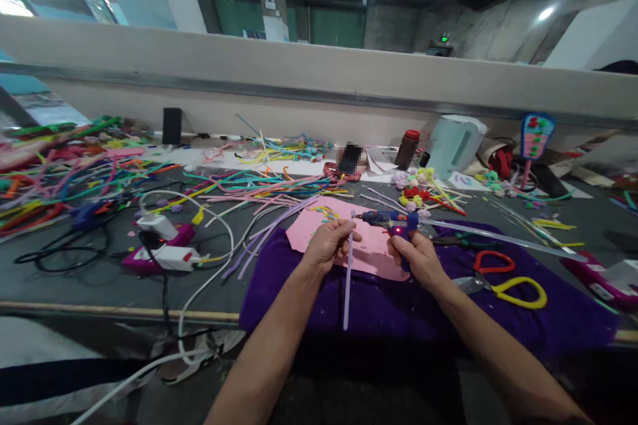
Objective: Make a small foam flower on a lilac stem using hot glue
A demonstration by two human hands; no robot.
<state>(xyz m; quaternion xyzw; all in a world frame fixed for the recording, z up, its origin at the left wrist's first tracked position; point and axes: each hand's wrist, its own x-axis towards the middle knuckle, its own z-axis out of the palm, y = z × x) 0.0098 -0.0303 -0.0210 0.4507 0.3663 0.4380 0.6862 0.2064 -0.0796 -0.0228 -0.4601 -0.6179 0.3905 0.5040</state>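
In my left hand (331, 242) a pale lilac pipe cleaner (347, 292) is pinched near its top, its long end hanging down. My right hand (416, 255) is wrapped round the handle of a blue hot glue gun (386, 218), which has a small red light lit. The gun's nozzle points left and comes close to the pipe cleaner's top; whether they touch I cannot tell. A long clear glue stick (498, 234) sticks out of the gun's back. Below both hands lies a pink sheet (299, 229) with small coloured bits, on a purple cloth (279, 285).
Scissors with red and yellow handles (518, 292) lie right of my right hand. Power strips (159, 255) with white cables are on the left. Bundles of pipe cleaners (269, 186) spread behind. A brown bottle (407, 149) and a pale green jug (453, 146) stand at the back.
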